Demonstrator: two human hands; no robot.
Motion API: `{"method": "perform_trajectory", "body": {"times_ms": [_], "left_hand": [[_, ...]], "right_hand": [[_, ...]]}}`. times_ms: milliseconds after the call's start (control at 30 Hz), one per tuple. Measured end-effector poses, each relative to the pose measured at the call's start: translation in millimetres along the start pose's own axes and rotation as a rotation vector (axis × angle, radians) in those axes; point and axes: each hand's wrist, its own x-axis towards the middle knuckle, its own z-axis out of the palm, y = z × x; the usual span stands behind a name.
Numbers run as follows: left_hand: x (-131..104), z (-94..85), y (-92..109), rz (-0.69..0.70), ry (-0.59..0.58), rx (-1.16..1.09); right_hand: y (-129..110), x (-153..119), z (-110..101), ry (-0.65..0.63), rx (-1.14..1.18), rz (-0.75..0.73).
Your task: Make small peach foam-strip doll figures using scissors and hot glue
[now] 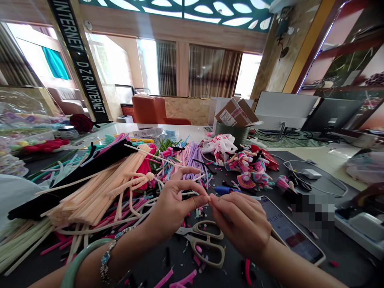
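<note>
My left hand and my right hand meet fingertip to fingertip above the dark table mat. Thumb and index finger are pinched on both hands, around a tiny pale bit that the fingertips mostly hide. Below them lie scissors with beige handles, blades pointing left. Left of my left hand rests a thick bundle of peach pipe cleaners, with a twisted peach piece on it. Purple pipe cleaners lie just beyond my fingers. A blue tool or pen-like thing lies behind my right hand.
A phone lies beside my right wrist. Small colourful pipe-cleaner figures and a crumpled plastic bag are farther back. A cardboard box sits in a dark bin, near monitors. White cables run at right; pink scraps litter the mat.
</note>
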Motion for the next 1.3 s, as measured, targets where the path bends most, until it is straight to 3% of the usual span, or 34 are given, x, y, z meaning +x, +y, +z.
{"method": "perform_trajectory", "body": {"times_ms": [133, 200, 333, 500, 667, 767, 867, 1067, 1300], "left_hand": [[0, 3.0, 0, -0.065, 0.048, -0.126], [0, 4.6, 0, -0.112, 0.053, -0.177], [-1, 9.1, -1, -0.215, 0.062, -0.302], [-6, 13.4, 1, -0.209, 0.004, -0.359], [-12, 16.1, 6, -0.343, -0.091, -0.590], [-12, 17.0, 6, -0.347, -0.084, -0.581], [-7, 13.9, 3, -0.241, -0.074, -0.437], [0, -1.2, -10, 0.222, 0.016, 0.078], [-1, -10.2, -4, 0.483, -0.050, 0.343]], "right_hand": [[-3, -4, 3, 0.009, 0.037, 0.021], [-7, -4, 4, 0.026, 0.096, 0.099], [-15, -3, 6, 0.040, 0.324, 0.417], [-21, -3, 9, -0.047, 0.795, 0.865], [-21, 4, 9, -0.034, 1.205, 0.951], [-18, 8, 9, -0.036, 1.292, 1.000], [-16, 7, 10, -0.052, 1.259, 1.023], [-17, 0, 15, -0.066, 1.365, 1.053], [-17, -4, 22, -0.015, 1.432, 1.169]]}}
